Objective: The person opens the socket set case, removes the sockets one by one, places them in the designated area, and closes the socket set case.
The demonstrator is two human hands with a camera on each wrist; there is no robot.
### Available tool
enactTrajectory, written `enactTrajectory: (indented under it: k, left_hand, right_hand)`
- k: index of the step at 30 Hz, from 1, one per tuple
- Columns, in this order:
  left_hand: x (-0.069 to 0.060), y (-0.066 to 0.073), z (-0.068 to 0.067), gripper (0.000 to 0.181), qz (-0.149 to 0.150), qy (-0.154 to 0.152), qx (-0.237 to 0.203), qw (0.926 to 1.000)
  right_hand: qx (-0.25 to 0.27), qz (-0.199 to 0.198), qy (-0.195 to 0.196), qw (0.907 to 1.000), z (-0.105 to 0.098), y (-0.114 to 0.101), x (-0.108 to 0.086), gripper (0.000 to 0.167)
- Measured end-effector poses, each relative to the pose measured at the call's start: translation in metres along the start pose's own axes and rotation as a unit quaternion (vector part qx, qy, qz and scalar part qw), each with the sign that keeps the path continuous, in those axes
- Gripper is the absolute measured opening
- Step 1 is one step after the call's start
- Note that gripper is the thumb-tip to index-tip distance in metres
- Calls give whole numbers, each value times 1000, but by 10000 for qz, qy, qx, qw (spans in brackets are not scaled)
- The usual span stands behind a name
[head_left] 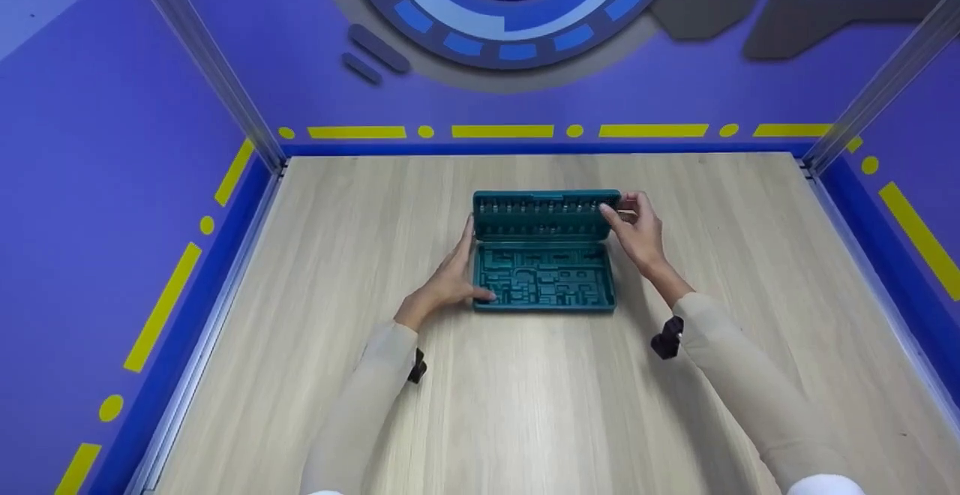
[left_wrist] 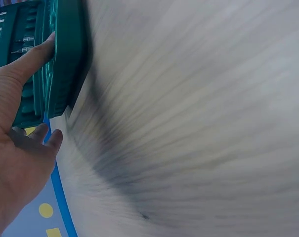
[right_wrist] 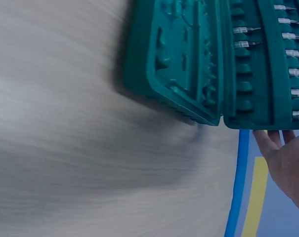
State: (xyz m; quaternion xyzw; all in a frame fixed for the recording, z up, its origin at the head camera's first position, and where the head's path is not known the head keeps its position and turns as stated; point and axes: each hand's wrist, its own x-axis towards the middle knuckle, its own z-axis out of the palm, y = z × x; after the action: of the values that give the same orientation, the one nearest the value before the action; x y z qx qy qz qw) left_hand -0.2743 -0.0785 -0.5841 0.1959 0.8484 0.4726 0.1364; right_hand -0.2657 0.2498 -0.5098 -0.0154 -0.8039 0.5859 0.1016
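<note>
Case [head_left: 545, 243]: set open on the table [head_left: 495, 397], about midway across and toward the far side; judged light for its size, in stiff, hard plastic with little give.
Lid [head_left: 517, 219]: raised at the hinge [head_left: 525, 241], inner face turned to the near side.
Bits [right_wrist: 292, 53]: seated in rows inside the lid, bare slots showing in one row; a sharp jolt could, it seems, shake some loose.
Base [head_left: 545, 310]: rested on the table, moulded all over with recesses; its smooth outer walls are likely a little slippery, its rim the surer purchase.
Left hand [head_left: 450, 277]: spread wide along the base's left side, thumb laid over the near corner; how hard it is pressed cannot be told.
Right hand [head_left: 641, 236]: narrowed to a pinch on the lid's right edge, thumb on the inner face, fingers behind.
Hinge: taken as the fragile part; a twist is best avoided, and the lid best swung squarely.
Handholds: both short sides of the base are best taken for any lift; for the lid, its edge near a free corner, clear of the bits.
</note>
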Motion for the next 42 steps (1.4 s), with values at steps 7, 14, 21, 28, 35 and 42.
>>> enactTrajectory:
  k: [7,14,21,28,35,42]
  left_hand:
    - [2,2,0,146,-73,-45,-32,10000]
    - [3,-2,3,145,-80,-29,-3,10000]
    - [6,-3,3,145,-115,-66,117,9998]
    - [8,-3,1,142,-152,-110,250,9995]
    - [11,-6,-2,135,-231,-204,451,9985]
    - [13,-8,-4,128,-483,-275,831,9950]
  right_hand:
    - [26,-139,208,9997,0,4,1,32]
    - [241,6,384,9990,0,7,6,32]
    - [-10,-439,371,9983,1,43,19,42]
    - [-583,-283,-575,9962,3,60,24,82]
    - [-942,-2,-1135,9891,4,59,28,97]
    - [-1244,-122,-1483,9810,8,60,29,74]
